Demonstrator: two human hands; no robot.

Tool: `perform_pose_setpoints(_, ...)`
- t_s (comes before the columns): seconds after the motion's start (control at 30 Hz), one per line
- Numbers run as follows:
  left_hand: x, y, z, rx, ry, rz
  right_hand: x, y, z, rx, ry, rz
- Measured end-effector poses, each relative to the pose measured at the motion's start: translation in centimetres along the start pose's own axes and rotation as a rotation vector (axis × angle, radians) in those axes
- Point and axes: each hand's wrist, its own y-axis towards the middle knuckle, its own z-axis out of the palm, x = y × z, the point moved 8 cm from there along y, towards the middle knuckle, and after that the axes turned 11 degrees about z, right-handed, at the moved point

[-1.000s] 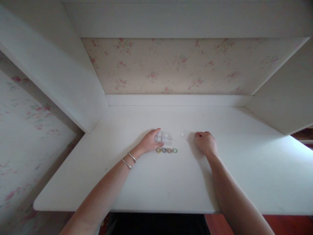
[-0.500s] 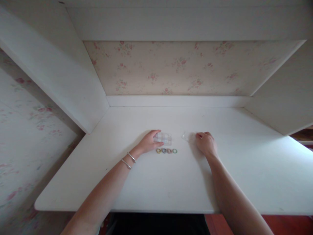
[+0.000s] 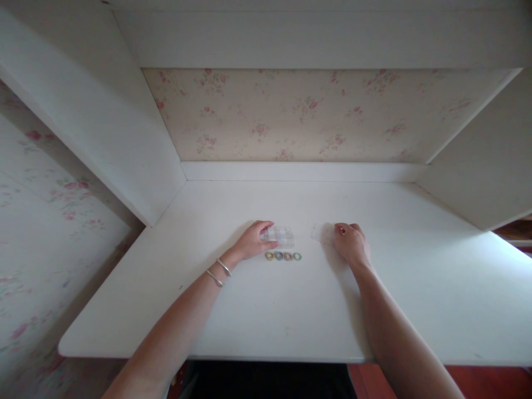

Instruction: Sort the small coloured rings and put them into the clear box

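Clear plastic box (image 3: 281, 236) mid-desk, steadied by left hand (image 3: 251, 241) curled on its left end; 4 coloured rings (image 3: 283, 256) just in front. Right hand (image 3: 351, 244) pinching clear lid (image 3: 321, 232), right of box.

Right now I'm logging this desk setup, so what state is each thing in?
Clear plastic box: lid off, resting on the desk, held at its left end.
Clear lid: off the box, lying to its right, touched by fingertips.
Four coloured rings: loose, in a row in front of the box.
Left hand: gripping the box.
Right hand: on the lid's edge.
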Motion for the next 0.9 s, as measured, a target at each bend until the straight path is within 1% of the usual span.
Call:
perform_pose_setpoints(0.13, -0.1, 0.0, 0.0, -0.014, -0.025, -0.01, 0.2, -0.2, -0.2, 0.001, 0.037, 0.042)
perform_pose_setpoints(0.33, -0.2, 0.0, 0.0, -0.007, -0.013, 0.005, 0.7, -0.5, -0.6, -0.025, 0.098, 0.03)
perform_pose_setpoints(0.67, -0.3, -0.1, 0.1, 0.003, 0.011, 0.026, 2.8, -2.1, -1.0, -0.099, 0.146, -0.148)
perform_pose_setpoints(0.9, -0.6, -0.1, 0.1, 0.026, 0.036, 0.024, 3.3, -2.4, -0.7, -0.087, 0.18, -0.183)
